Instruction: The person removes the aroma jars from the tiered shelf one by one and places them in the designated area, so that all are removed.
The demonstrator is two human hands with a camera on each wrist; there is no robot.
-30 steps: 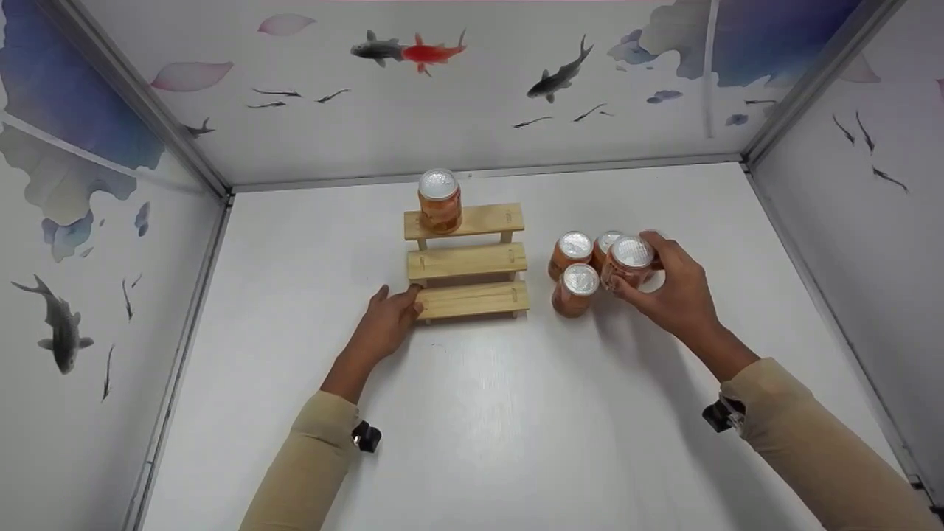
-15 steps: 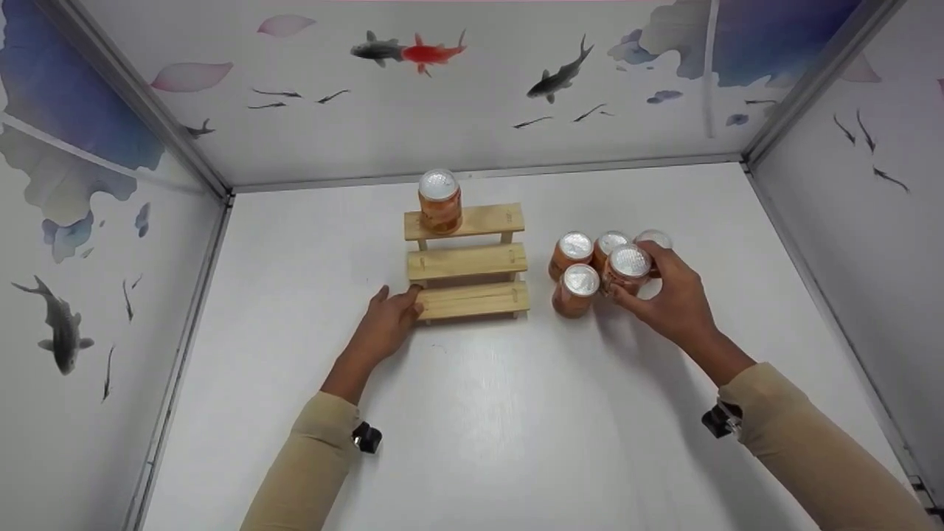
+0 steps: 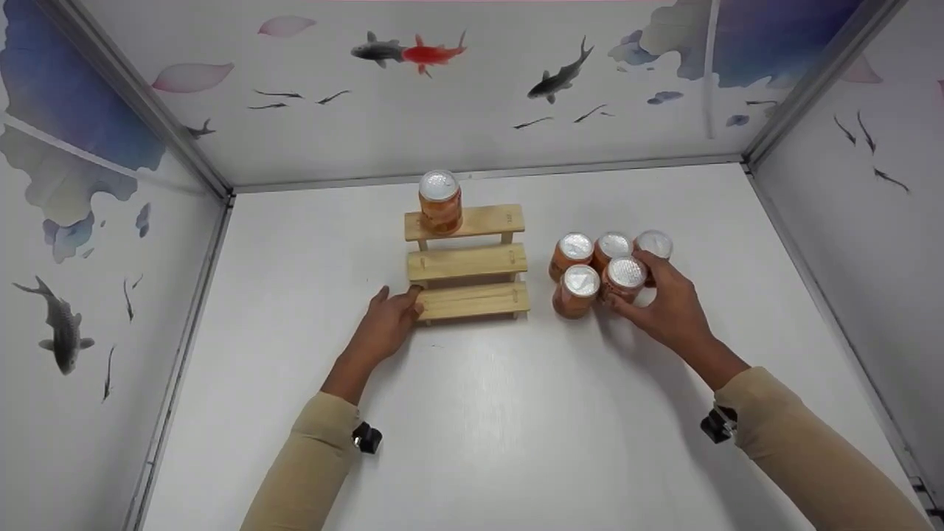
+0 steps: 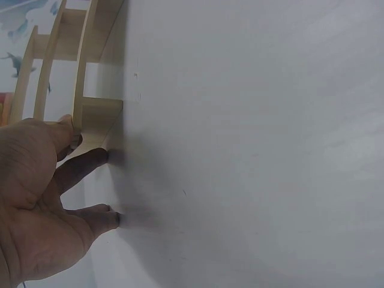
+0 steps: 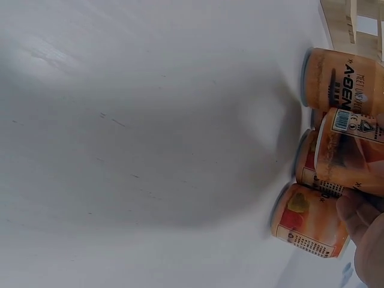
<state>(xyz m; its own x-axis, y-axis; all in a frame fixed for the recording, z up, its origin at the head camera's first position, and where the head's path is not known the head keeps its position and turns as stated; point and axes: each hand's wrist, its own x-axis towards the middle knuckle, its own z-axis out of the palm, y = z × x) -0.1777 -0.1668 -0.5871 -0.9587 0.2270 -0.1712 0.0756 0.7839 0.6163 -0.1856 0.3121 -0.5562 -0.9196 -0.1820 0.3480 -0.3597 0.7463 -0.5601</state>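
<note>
My right hand (image 3: 667, 302) grips an orange can (image 3: 621, 284) with a silver lid, thumb on the near side and fingers behind. In the right wrist view, the base of this held can (image 5: 351, 153) looks slightly above the table. Beside it stand several like cans, among them the front-left can (image 3: 575, 299) and the back-right can (image 3: 655, 243). My left hand (image 3: 385, 324) pinches the left end of the lowest step of a three-tier wooden rack (image 3: 472, 301). In the left wrist view, the other fingers (image 4: 99, 221) of that hand reach down to the table.
One orange can (image 3: 441, 206) stands at the left of the rack's top step. The white table (image 3: 501, 428) is enclosed by a back wall (image 3: 472, 110) and two side walls with painted fish.
My right hand has brought its can lower and slightly toward me, beside the front-left can, and the back-right can shows more. The left hand and the rack keep their place.
</note>
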